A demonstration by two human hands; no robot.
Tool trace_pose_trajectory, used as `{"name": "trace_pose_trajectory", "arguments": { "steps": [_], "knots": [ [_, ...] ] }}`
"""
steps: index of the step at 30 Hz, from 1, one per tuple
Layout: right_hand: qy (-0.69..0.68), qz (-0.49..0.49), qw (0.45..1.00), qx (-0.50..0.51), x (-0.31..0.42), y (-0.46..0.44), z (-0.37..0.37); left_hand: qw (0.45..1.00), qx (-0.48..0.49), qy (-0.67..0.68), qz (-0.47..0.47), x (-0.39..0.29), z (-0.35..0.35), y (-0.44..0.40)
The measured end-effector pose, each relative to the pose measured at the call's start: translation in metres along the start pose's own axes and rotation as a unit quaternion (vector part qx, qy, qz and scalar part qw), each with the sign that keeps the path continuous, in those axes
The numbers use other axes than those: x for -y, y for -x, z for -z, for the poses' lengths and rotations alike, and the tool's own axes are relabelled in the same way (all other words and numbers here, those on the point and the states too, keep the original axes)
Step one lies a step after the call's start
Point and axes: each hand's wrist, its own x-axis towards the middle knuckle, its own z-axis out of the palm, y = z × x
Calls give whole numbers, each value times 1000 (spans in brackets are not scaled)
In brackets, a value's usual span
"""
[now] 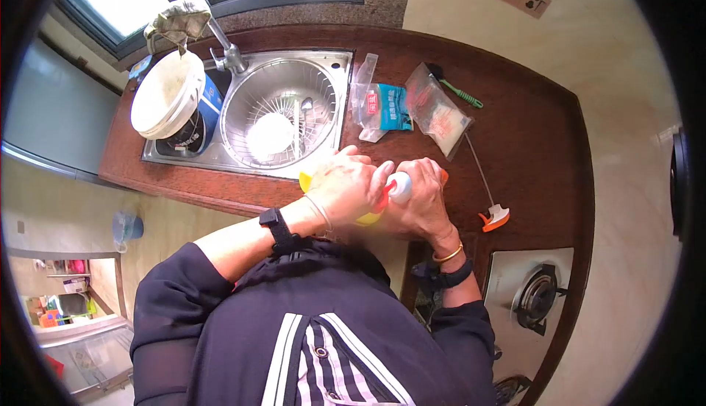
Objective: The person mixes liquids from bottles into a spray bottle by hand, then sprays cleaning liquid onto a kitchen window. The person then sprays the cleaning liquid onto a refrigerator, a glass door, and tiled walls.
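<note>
Both my hands are close together over the counter's front edge. My left hand (346,180) is closed around a yellow bottle (369,219), whose yellow shows below the fingers and at the far left of the fist; a bit of red shows by the thumb. My right hand (424,200) is wrapped around a white rounded piece (400,187) against the left thumb. Orange shows past its outer fingers; whether these parts are one thing is hidden. To the right, an orange-and-white spray trigger head (496,218) lies on the counter, its thin tube pointing away.
Behind my hands is a steel sink (342,97) with a wire rack. A white bucket (169,97) stands at its left. A blue-and-clear packet (390,107), a clear bag of white grains (445,123) and a green-handled tool (463,94) lie beyond. A gas stove (507,288) sits front right.
</note>
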Motion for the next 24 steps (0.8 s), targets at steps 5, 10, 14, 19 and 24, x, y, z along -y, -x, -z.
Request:
{"name": "trace_pose_trajectory", "arguments": {
  "steps": [5, 10, 14, 19, 24],
  "knots": [
    [-18, -14, 999, -23, 7, 3, 1, 996, -37, 76, -16, 3, 1, 7],
    [-6, -10, 1000, -13, 8, 3, 1, 996, -69, 59, 3, -4, 0, 11],
    [2, 0, 1000, 4, 6, -2, 4, 998, -51, 38, 2, -1, -2, 9],
    [3, 26, 1000, 8, 5, -9, 6, 999, -36, 15, 7, 0, -2, 7],
    [-6, 16, 999, 34, 0, -6, 3, 1000, -4, -25, 13, -3, -1, 4]
  ]
}}
